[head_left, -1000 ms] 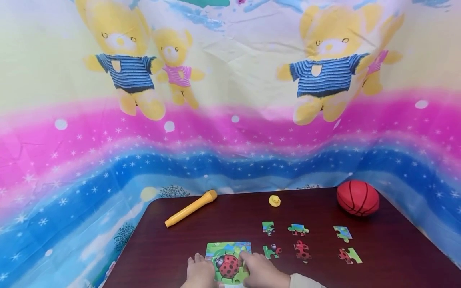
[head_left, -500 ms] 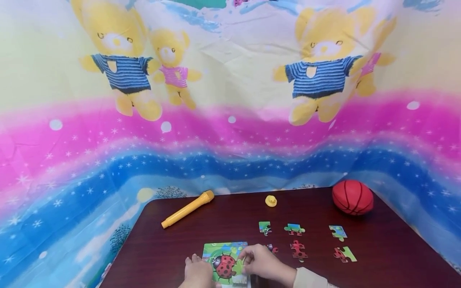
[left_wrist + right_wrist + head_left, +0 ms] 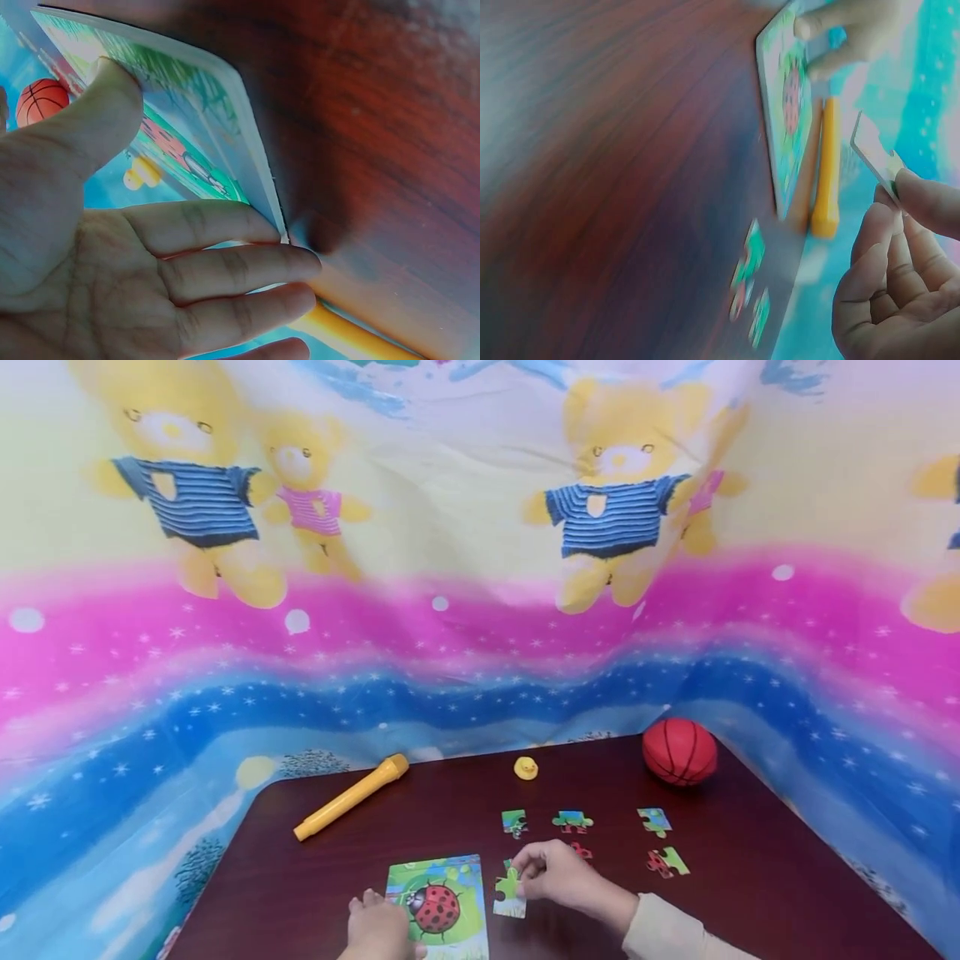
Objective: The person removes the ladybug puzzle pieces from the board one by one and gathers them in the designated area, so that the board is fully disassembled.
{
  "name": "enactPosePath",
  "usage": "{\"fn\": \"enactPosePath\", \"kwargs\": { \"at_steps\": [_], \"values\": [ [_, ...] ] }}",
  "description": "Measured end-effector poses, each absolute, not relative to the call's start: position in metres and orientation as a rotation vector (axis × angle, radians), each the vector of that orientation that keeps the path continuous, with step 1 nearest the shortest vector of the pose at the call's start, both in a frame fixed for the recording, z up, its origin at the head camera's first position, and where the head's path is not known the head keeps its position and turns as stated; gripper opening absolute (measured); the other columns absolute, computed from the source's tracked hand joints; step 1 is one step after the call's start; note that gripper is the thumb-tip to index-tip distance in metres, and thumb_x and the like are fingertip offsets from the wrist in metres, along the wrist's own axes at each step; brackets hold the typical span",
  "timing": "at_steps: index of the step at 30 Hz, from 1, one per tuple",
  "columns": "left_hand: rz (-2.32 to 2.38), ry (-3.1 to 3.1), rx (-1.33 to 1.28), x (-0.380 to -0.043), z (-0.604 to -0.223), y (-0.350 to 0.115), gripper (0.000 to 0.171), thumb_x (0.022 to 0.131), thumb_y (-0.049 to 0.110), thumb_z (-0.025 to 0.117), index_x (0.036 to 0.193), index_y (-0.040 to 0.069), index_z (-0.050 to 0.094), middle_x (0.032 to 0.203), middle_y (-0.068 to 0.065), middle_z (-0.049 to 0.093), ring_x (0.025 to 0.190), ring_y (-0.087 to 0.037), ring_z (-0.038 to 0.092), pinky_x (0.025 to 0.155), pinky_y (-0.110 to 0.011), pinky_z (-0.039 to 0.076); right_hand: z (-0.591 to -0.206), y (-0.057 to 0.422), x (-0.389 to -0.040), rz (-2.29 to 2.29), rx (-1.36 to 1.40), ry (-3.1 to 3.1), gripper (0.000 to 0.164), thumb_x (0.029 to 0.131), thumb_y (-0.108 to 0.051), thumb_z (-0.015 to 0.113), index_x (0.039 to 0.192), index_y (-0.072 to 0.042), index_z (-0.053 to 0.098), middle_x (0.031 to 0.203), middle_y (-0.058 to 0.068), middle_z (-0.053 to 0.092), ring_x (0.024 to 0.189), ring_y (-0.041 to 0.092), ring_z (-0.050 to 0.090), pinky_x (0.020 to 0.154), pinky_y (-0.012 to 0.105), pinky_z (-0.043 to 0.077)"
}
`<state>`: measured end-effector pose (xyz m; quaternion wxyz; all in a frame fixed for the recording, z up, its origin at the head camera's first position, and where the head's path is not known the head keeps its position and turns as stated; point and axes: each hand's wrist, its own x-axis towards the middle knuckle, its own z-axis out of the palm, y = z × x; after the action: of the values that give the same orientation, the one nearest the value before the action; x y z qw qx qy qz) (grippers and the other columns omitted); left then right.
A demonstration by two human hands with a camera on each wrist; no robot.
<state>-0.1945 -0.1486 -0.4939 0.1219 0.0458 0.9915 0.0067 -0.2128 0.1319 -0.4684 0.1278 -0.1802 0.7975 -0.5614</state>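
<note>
A square puzzle board (image 3: 467, 897) with a ladybug picture lies flat near the table's front. My left hand (image 3: 377, 931) rests at its left edge; in the left wrist view the thumb (image 3: 112, 101) touches the picture side and the fairly straight fingers (image 3: 225, 270) lie along the edge. Right of the board, my right hand (image 3: 562, 878) pinches a green and white puzzle piece (image 3: 512, 900) between thumb and fingertips. In the right wrist view this piece (image 3: 871, 150) is tilted, clear of the table. Behind my right hand, a red piece (image 3: 582, 852) is partly hidden.
Loose puzzle pieces lie to the right, among them a green one (image 3: 514, 823), a blue-green one (image 3: 572, 822) and a red-green one (image 3: 667, 862). Farther back are a yellow toy microphone (image 3: 351, 797), a yellow duck (image 3: 527, 768) and a red ball (image 3: 679, 752). A printed curtain (image 3: 480, 710) hangs behind.
My right hand has lifted the green and white puzzle piece off the board's lower right and carried it rightward. My left hand stays at the board. The head view has turned slightly right.
</note>
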Motion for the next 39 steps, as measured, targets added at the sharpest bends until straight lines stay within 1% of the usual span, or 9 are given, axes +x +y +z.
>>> {"fn": "enactPosePath", "kwargs": {
  "at_steps": [6, 11, 15, 21, 26, 31, 33, 37, 39],
  "values": [
    [0.037, 2.928, 0.125, -0.191, -0.494, -0.159, 0.083, 0.062, 0.057, 0.076, 0.107, -0.012, 0.064, 0.115, -0.039, 0.054, 0.118, -0.053, 0.043, 0.097, -0.065, 0.03, -0.467, 0.162, -0.212, -1.636, -0.494, 2.356, 0.016, 0.078, -0.005, 0.073, 0.093, -0.002, 0.068, 0.076, 0.002, 0.062, 0.068, 0.013, 0.055, 0.058, 0.029, 0.046],
    [0.036, 2.923, 0.134, -0.192, -0.491, -0.16, 0.088, 0.063, 0.057, 0.075, 0.112, -0.014, 0.061, 0.116, -0.041, 0.052, 0.12, -0.054, 0.041, 0.097, -0.066, 0.029, -0.469, 0.195, -0.206, -1.626, -0.451, 2.398, 0.018, 0.082, -0.009, 0.071, 0.098, -0.001, 0.07, 0.077, 0.001, 0.061, 0.068, 0.011, 0.053, 0.056, 0.026, 0.043],
    [0.032, 2.901, 0.148, -0.195, -0.489, -0.159, 0.085, 0.065, 0.056, 0.075, 0.112, -0.013, 0.062, 0.117, -0.041, 0.052, 0.121, -0.055, 0.039, 0.097, -0.067, 0.028, -0.47, 0.226, -0.198, -1.591, -0.423, 2.455, 0.021, 0.081, -0.007, 0.072, 0.1, 0.002, 0.069, 0.078, 0.003, 0.063, 0.069, 0.011, 0.053, 0.056, 0.024, 0.043],
    [0.016, 2.901, 0.152, -0.195, -0.491, -0.158, 0.071, 0.064, 0.056, 0.076, 0.101, -0.005, 0.069, 0.113, -0.041, 0.054, 0.119, -0.056, 0.041, 0.096, -0.067, 0.029, -0.476, 0.271, -0.185, -1.524, -0.37, 2.493, 0.02, 0.08, -0.003, 0.07, 0.099, 0.003, 0.07, 0.082, 0.008, 0.066, 0.067, 0.008, 0.055, 0.056, 0.024, 0.045],
    [0.02, 2.889, 0.167, -0.198, -0.497, -0.155, 0.072, 0.064, 0.056, 0.076, 0.101, -0.005, 0.07, 0.113, -0.041, 0.054, 0.118, -0.056, 0.042, 0.095, -0.067, 0.029, -0.483, 0.305, -0.175, -1.439, -0.343, 2.586, 0.022, 0.078, -0.003, 0.071, 0.098, 0.004, 0.071, 0.092, 0.012, 0.069, 0.072, 0.005, 0.057, 0.059, 0.025, 0.048],
    [0.031, 2.867, 0.182, -0.2, -0.499, -0.152, 0.073, 0.064, 0.056, 0.075, 0.103, -0.005, 0.069, 0.114, -0.042, 0.052, 0.119, -0.058, 0.039, 0.096, -0.068, 0.028, -0.491, 0.33, -0.167, -1.245, -0.278, 2.753, 0.018, 0.076, 0.0, 0.071, 0.094, -0.003, 0.074, 0.089, 0.007, 0.069, 0.066, 0.003, 0.054, 0.057, 0.024, 0.045],
    [0.035, 2.863, 0.181, -0.201, -0.497, -0.152, 0.072, 0.064, 0.055, 0.075, 0.103, -0.005, 0.069, 0.114, -0.043, 0.052, 0.119, -0.058, 0.039, 0.096, -0.068, 0.027, -0.494, 0.334, -0.168, -1.161, -0.251, 2.806, 0.018, 0.076, 0.0, 0.07, 0.092, -0.006, 0.075, 0.084, 0.005, 0.069, 0.062, 0.003, 0.05, 0.056, 0.025, 0.043],
    [0.037, 2.855, 0.174, -0.2, -0.495, -0.151, 0.07, 0.064, 0.055, 0.076, 0.102, -0.004, 0.07, 0.114, -0.042, 0.053, 0.119, -0.058, 0.04, 0.096, -0.068, 0.028, -0.497, 0.336, -0.171, -1.03, -0.229, 2.884, 0.017, 0.076, 0.001, 0.068, 0.089, -0.009, 0.074, 0.076, -0.002, 0.066, 0.059, 0.003, 0.046, 0.056, 0.025, 0.04],
    [0.039, 2.856, 0.174, -0.199, -0.494, -0.151, 0.069, 0.064, 0.054, 0.076, 0.101, -0.004, 0.07, 0.114, -0.042, 0.053, 0.119, -0.057, 0.04, 0.096, -0.068, 0.028, -0.498, 0.334, -0.172, -0.969, -0.226, 2.925, 0.018, 0.077, 0.001, 0.066, 0.088, -0.01, 0.073, 0.072, -0.004, 0.064, 0.059, 0.003, 0.048, 0.056, 0.025, 0.04]
  ]
}}
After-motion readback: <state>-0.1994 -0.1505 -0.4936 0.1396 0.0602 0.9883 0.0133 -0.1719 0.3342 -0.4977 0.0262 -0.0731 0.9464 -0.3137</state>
